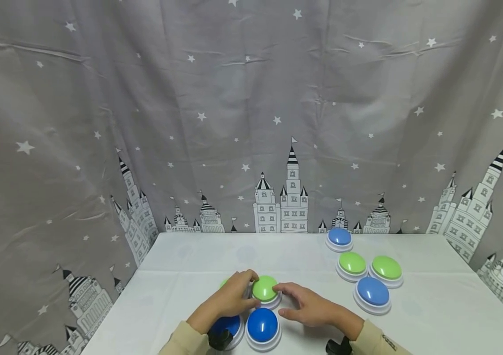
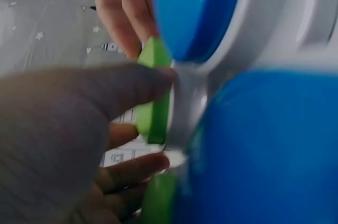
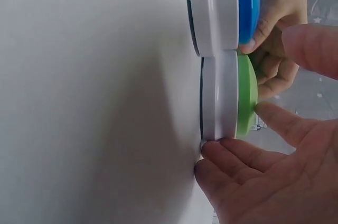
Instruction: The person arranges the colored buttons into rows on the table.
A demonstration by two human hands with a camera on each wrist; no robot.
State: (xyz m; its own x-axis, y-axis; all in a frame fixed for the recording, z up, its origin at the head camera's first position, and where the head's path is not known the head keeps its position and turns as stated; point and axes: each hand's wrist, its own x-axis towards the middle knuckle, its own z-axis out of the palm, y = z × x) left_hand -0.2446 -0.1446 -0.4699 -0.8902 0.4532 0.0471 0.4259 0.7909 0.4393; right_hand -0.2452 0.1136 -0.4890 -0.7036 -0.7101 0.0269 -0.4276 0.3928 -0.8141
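A green push button (image 1: 265,288) with a white base sits between the two hands. My left hand (image 1: 233,294) holds its left side, thumb at the near edge and bent fingers at the far edge. The fairly straight fingers of my right hand (image 1: 308,303) touch the right side: in the right wrist view the index fingertip meets the green dome (image 3: 245,94) and other fingertips meet the base. The right thumb stands apart from it. Directly nearer lies a blue button (image 1: 262,325). Another blue button (image 1: 230,324) lies under the left wrist, and a second green one is mostly hidden behind the left hand.
To the right on the white table (image 1: 433,305) are a blue button (image 1: 339,236) at the back edge, two green buttons (image 1: 352,263) side by side and a nearer blue button (image 1: 373,291). A grey curtain (image 1: 216,148) with stars and castles hangs behind and at the sides.
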